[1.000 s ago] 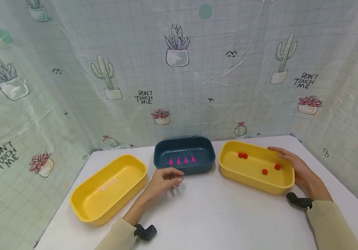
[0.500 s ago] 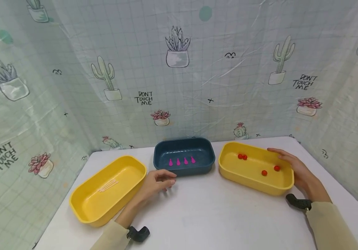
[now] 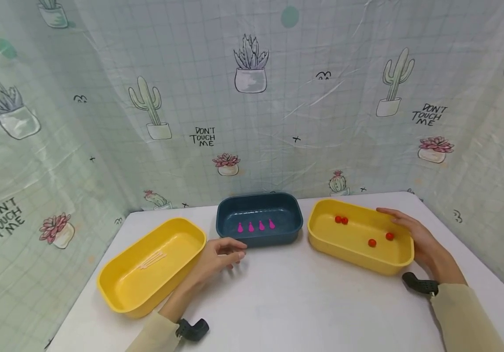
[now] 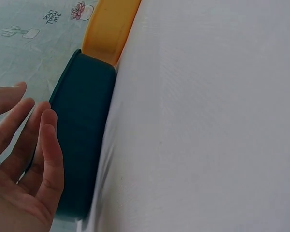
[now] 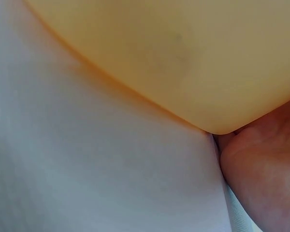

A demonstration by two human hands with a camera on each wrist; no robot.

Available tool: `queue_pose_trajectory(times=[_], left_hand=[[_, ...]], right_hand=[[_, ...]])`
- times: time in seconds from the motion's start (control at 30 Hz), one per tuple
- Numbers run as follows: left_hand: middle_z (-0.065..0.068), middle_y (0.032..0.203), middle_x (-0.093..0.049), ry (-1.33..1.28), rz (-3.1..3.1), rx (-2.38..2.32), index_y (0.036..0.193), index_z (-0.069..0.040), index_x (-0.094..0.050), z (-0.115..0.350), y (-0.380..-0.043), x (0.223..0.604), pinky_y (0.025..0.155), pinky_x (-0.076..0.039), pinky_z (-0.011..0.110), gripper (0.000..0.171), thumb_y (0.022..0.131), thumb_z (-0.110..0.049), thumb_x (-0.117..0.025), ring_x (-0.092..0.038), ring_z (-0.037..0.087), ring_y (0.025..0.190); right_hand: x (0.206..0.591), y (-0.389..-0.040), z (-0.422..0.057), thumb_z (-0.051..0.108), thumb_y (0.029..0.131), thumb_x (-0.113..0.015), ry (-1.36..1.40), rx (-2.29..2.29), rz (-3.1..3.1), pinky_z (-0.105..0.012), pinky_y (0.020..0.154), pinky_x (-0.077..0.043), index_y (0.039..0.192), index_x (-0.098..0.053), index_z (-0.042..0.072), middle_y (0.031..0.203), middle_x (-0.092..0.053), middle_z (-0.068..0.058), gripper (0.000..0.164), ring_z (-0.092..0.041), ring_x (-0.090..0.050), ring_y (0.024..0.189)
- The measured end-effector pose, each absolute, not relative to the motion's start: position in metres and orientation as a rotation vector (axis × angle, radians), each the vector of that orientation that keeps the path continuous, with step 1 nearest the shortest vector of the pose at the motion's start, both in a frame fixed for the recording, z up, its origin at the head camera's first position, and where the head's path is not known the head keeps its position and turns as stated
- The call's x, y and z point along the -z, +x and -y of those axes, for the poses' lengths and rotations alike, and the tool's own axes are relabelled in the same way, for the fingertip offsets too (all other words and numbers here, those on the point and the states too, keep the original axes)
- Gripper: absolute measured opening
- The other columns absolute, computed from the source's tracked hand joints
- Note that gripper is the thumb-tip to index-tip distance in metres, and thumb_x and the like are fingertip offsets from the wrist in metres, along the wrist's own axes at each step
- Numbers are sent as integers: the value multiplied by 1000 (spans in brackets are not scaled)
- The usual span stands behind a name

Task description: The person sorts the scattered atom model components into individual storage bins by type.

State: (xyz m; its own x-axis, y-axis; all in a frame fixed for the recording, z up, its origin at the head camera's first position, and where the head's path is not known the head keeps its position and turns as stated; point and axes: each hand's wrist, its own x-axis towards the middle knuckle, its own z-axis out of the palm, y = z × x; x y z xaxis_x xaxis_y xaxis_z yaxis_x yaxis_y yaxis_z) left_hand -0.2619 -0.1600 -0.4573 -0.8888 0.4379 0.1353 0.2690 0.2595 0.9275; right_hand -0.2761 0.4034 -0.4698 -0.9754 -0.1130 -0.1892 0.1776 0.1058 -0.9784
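My left hand point(image 3: 218, 256) hovers between the left yellow tray point(image 3: 177, 244) and the front of the dark blue tray point(image 3: 273, 239), holding nothing. Its fingers are loosely bent, and in the left wrist view they appear in front of the blue tray's wall. My right hand point(image 3: 423, 239) rests along the right end of the right yellow tray point(image 3: 353, 259), fingers extended toward the far corner. Several small red round pieces point(image 3: 372, 243) lie in that tray. Pink drop-shaped pieces point(image 3: 251, 227) stand in a row in the blue one. Thin pale sticks point(image 3: 152, 260) lie in the left tray.
A white table point(image 3: 304, 303) carries all three trays. Behind it and at both sides hangs a curtain point(image 3: 278, 112) printed with cacti. Black wrist devices point(image 3: 192, 330) sit at both cuffs.
My left hand has drawn back leftward and slightly down from the blue tray's front, then nearly stopped. The right hand and all the trays have stayed in place.
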Motion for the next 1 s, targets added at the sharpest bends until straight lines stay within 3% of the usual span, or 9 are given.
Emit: queue_pose_trajectory(times=[0.13, 0.27, 0.37, 0.53, 0.63, 0.77, 1.0], left_hand=[[19, 105, -75, 679, -2400, -1700, 121, 0, -72, 163, -261, 451, 69, -62, 30, 33, 97, -23, -73, -70, 30, 85], [19, 107, -75, 686, -2429, -1705, 121, 0, -72, 168, -261, 445, 69, -63, 29, 32, 97, -21, -72, -71, 23, 83], [25, 109, -73, 692, -2416, -1712, 121, 2, -71, 173, -258, 442, 69, -63, 30, 31, 98, -19, -70, -70, 14, 82], [32, 109, -70, 660, -2403, -1743, 117, -4, -74, 181, -247, 435, 68, -64, 32, 25, 98, -20, -70, -69, 15, 81], [25, 108, -72, 626, -2457, -1738, 116, -9, -75, 189, -243, 425, 69, -64, 32, 22, 99, -22, -71, -69, 16, 82], [15, 111, -73, 577, -2513, -1781, 118, -9, -74, 201, -244, 409, 71, -63, 30, 24, 99, -23, -70, -69, 16, 84], [11, 112, -71, 478, -2561, -1894, 120, -5, -72, 214, -251, 394, 73, -62, 28, 28, 99, -23, -70, -69, 16, 84]], right_hand=[[468, -275, -405, 41, 111, -39, 75, 1948, -2181, -13, 93, -54, 163, -31, 34, 173, -12, -4, 53, -4, -43, 124], [466, -273, -407, 43, 111, -39, 70, 1947, -2190, -13, 93, -54, 162, -32, 36, 173, -11, -3, 53, -3, -42, 124], [466, -272, -406, 43, 110, -39, 60, 1936, -2200, -13, 94, -53, 162, -32, 37, 173, -10, -2, 53, -2, -44, 124], [469, -272, -404, 44, 111, -38, 54, 1934, -2206, -11, 94, -52, 162, -32, 37, 174, -10, -1, 52, -4, -43, 128], [470, -272, -402, 44, 111, -38, 45, 1930, -2214, -11, 94, -51, 162, -33, 37, 175, -10, -2, 52, -4, -42, 127], [466, -275, -402, 43, 111, -37, 40, 1921, -2214, -13, 94, -52, 162, -32, 35, 173, -13, -3, 52, 0, -44, 124], [459, -274, -400, 40, 111, -39, 51, 1981, -2142, -14, 93, -54, 163, -32, 33, 170, -17, -2, 52, 2, -51, 121]])
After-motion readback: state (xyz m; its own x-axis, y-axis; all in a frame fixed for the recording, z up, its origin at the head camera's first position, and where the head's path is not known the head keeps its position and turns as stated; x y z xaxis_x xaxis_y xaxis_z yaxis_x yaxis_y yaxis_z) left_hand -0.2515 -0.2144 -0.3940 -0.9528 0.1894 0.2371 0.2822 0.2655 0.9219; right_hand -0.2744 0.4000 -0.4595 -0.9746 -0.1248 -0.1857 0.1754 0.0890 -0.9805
